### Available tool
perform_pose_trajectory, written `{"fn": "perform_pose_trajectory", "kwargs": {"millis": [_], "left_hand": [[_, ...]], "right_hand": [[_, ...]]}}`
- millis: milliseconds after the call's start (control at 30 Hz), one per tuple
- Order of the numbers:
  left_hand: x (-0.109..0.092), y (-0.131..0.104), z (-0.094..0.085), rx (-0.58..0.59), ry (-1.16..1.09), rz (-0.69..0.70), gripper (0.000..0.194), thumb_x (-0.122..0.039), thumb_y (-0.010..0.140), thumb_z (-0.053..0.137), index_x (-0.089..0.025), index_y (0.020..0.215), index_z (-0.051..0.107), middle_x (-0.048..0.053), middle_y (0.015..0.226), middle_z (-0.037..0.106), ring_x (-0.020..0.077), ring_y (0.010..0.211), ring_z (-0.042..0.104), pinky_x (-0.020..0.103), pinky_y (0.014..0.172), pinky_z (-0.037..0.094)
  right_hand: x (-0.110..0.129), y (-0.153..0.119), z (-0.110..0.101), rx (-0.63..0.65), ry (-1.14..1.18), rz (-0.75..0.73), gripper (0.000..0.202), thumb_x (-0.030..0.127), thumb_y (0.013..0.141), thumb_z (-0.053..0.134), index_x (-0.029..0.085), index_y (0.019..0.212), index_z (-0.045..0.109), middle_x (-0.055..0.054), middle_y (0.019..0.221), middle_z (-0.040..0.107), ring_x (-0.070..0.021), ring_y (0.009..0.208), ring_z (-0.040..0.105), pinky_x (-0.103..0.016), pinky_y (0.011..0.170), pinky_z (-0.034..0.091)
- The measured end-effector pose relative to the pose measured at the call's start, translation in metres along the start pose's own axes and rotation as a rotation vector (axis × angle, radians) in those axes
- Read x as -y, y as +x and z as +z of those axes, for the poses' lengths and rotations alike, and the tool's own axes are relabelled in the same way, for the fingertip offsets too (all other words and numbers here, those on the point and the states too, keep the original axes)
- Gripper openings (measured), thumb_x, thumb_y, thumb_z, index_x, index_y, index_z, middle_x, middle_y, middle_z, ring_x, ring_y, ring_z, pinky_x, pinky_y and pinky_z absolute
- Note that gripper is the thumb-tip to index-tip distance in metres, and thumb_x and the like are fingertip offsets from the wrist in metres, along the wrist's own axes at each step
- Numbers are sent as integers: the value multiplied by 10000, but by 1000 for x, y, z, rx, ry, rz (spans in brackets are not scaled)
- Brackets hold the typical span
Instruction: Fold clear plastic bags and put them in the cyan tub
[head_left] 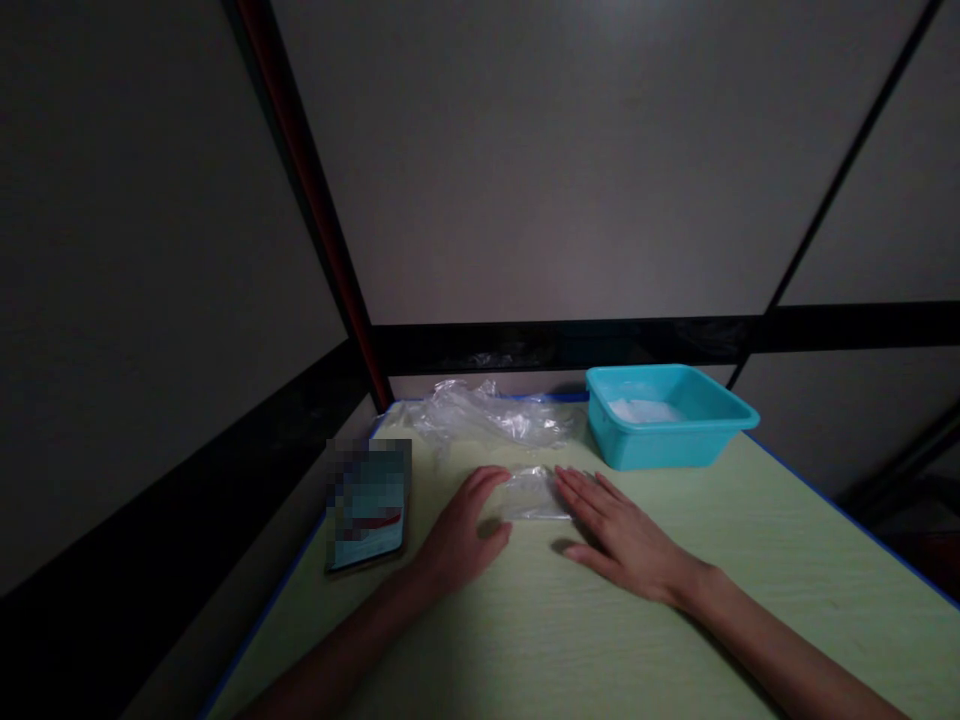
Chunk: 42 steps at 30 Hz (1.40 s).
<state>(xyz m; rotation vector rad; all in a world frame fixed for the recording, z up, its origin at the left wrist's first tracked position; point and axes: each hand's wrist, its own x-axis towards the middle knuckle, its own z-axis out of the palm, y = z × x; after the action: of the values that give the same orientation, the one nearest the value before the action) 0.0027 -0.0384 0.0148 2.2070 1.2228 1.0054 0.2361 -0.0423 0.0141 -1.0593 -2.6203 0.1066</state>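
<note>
Film (534, 497) between hands, long axis left-right. Right hand (628, 532) nearer: flat, fingers over right edge. Left hand (459, 535) half-curled, thumb apart, beside left edge. Neither grips.

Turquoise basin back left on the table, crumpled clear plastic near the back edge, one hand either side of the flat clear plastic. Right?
Not quite: the head view shows the turquoise basin back right on the table, not back left. The rest stands: crumpled clear plastic near the back edge, left hand and right hand either side of the flat clear plastic.
</note>
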Motion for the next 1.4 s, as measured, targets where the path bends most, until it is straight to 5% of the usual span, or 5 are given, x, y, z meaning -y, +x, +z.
{"fn": "perform_pose_trajectory", "kwargs": {"millis": [267, 567, 900, 1167, 1400], "left_hand": [[-11, -11, 7, 377, 330, 178, 592, -313, 827, 430, -184, 1344, 172, 64, 1411, 167, 202, 1288, 139, 388, 1049, 137], [-16, -14, 3, 500, 562, 166, 573, -425, 868, 320, -138, 1338, 161, 87, 1414, 129, 174, 1293, 97, 360, 1051, 127], [-16, -15, 3, 449, 550, 179, 562, -388, 856, 372, -162, 1332, 178, 82, 1415, 151, 198, 1294, 94, 418, 1049, 111], [-25, -11, 2, 287, 437, 274, 398, -185, 824, 415, -191, 1218, 356, 44, 1226, 491, 159, 1191, 359, 417, 1062, 114], [-23, -11, 5, 220, 441, 256, 354, -178, 824, 409, -158, 1178, 391, 70, 1152, 547, 154, 1121, 441, 429, 1062, 87]], "right_hand": [[-2, -2, 4, 122, 1, -50, 685, 519, 840, 314, 137, 1362, 89, -141, 1392, 163, -250, 1274, 142, -471, 1024, 155], [-4, -3, 7, 156, -12, -39, 705, 541, 835, 297, 135, 1364, 68, -137, 1401, 123, -245, 1281, 108, -470, 1027, 145], [-21, 1, 11, -228, 276, 270, 426, 352, 896, 261, 156, 1263, 354, -116, 1245, 455, -221, 1135, 418, -419, 964, 319], [-28, 1, 8, -271, 365, 357, 343, 304, 875, 287, 138, 1137, 431, -107, 1037, 559, -212, 960, 515, -374, 851, 398], [-32, 0, -1, -240, 478, 417, 296, 291, 865, 281, 145, 1074, 432, -50, 793, 573, -190, 738, 531, -337, 697, 410]]}}
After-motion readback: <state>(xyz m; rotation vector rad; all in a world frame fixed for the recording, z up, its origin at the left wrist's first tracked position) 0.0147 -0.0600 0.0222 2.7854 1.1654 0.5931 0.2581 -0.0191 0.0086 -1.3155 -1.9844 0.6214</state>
